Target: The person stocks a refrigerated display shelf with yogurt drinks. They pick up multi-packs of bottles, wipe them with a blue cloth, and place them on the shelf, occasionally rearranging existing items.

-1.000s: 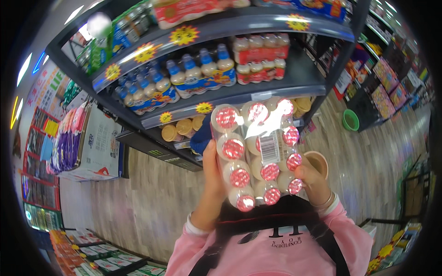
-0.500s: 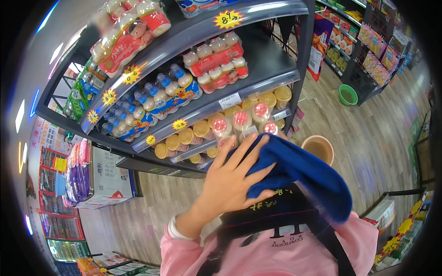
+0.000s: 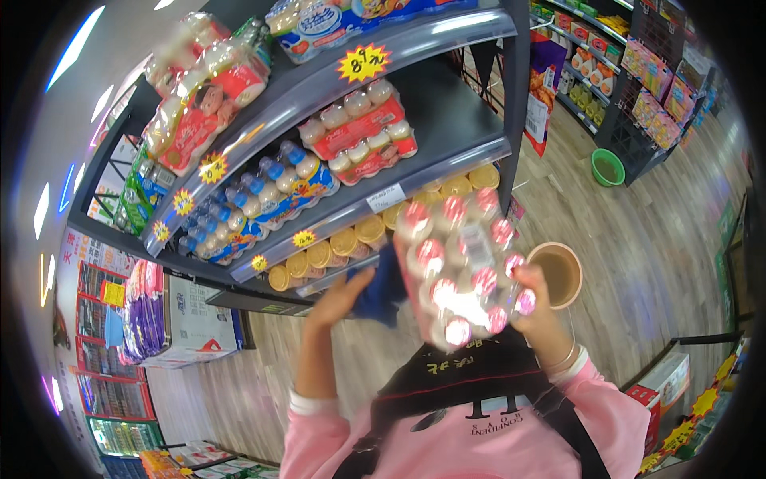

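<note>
A shrink-wrapped pack of small pale bottles (image 3: 461, 262) with red-and-white caps is held in front of my chest, its cap side up. My right hand (image 3: 538, 303) grips the pack at its right edge, fingers partly hidden under it. On the other side, my left hand (image 3: 341, 298) is closed on a dark blue cloth (image 3: 378, 294), which lies against the pack's left side. Glare from the plastic wrap hides some caps. Behind the pack, a row of yellow-lidded tubs (image 3: 343, 241) stands on the low shelf.
The dark shelf unit (image 3: 447, 104) ahead carries red-labelled bottle packs (image 3: 357, 132) and blue-capped bottle packs (image 3: 275, 188). A tan bucket (image 3: 556, 275) and a green basin (image 3: 608, 168) stand on the wooden floor at right. A white carton (image 3: 195, 311) is at left.
The bottle pack has come up toward me and tilted so more caps show. My left hand and the cloth have moved from its top to its left side. My right hand now shows.
</note>
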{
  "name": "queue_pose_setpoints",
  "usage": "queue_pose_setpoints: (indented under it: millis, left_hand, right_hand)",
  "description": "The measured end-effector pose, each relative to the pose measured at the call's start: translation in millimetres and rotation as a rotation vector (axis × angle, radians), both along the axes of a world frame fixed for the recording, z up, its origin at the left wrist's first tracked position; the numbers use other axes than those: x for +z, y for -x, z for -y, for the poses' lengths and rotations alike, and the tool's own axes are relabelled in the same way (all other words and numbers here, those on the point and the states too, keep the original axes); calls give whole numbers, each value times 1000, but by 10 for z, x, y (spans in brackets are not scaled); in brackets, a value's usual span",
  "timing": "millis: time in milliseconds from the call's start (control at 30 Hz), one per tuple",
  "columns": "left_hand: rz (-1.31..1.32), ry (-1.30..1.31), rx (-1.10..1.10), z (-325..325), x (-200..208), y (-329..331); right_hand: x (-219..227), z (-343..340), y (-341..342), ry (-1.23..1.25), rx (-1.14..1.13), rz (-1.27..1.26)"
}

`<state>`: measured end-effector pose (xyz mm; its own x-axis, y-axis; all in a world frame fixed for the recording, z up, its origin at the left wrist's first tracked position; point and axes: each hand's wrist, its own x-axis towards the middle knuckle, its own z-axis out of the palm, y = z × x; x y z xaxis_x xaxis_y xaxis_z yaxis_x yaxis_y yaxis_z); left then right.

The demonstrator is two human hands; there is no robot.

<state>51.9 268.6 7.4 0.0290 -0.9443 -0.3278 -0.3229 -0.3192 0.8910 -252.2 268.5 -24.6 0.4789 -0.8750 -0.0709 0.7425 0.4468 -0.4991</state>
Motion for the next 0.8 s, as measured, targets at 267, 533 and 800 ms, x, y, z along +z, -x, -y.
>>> queue_pose_setpoints:
  millis: [267, 533, 800]
  left_hand:
    - [-455, -295, 264, -627, -1120, -251]
    - [-379, -222, 354, -649, -1011, -143]
    - [-303, -238, 357, -777, -1316, -211]
  right_hand:
    - [344, 1437, 5, 241, -453, -427]
    - [-139, 2279, -492, 14, -589, -406]
    - [-355, 1637, -774, 476, -1128, -1109]
